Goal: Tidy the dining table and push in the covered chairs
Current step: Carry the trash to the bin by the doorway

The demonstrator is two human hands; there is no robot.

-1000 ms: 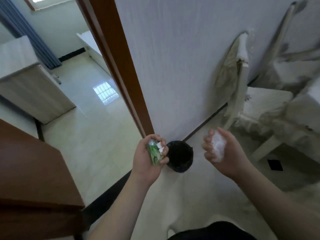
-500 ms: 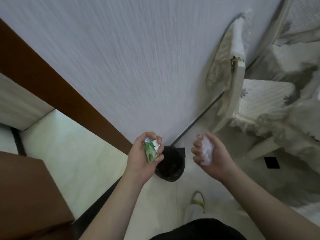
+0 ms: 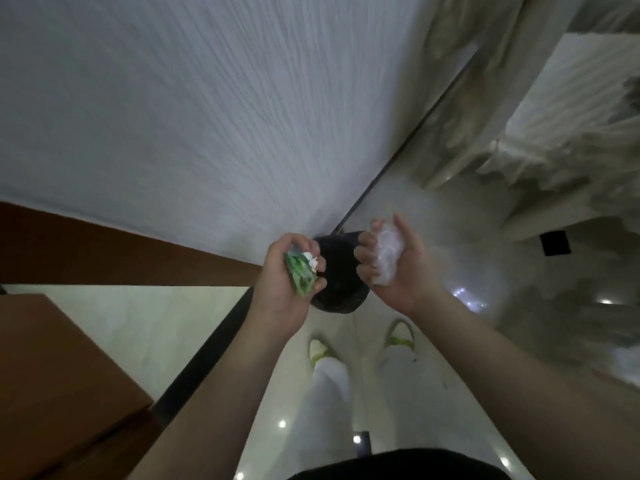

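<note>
Wrapper (image 3: 300,277), green and white, sits crumpled in the left hand (image 3: 287,289), whose fingers curl round it and clamp it against the palm; the right hand (image 3: 394,261) likewise closes its fingers on a wad (image 3: 388,258) of clear plastic film. Both hands hang just above the bin (image 3: 337,271), a small black-lined one on the floor against the wall (image 3: 173,116), the wrapper at its 9 o'clock rim and the wad at its 2 o'clock rim. Both scraps look very light and soft, so they should crush without harm and need no careful hold (any pinch will do), though film of that kind may cling to the fingers or drift sideways when let go; I would judge that releasing low and over the middle of the opening suits them best. The opening is partly hidden by the hands, so how full the bin is cannot be told. Around it: a brown door frame (image 3: 121,244) at 9 o'clock, a brown cabinet (image 3: 62,375) at 7 o'clock, the person's shoes (image 3: 400,336) at 6 o'clock, and a covered chair (image 3: 571,109), blurred, well apart at 2 o'clock. Nothing stands between hands and bin.
</note>
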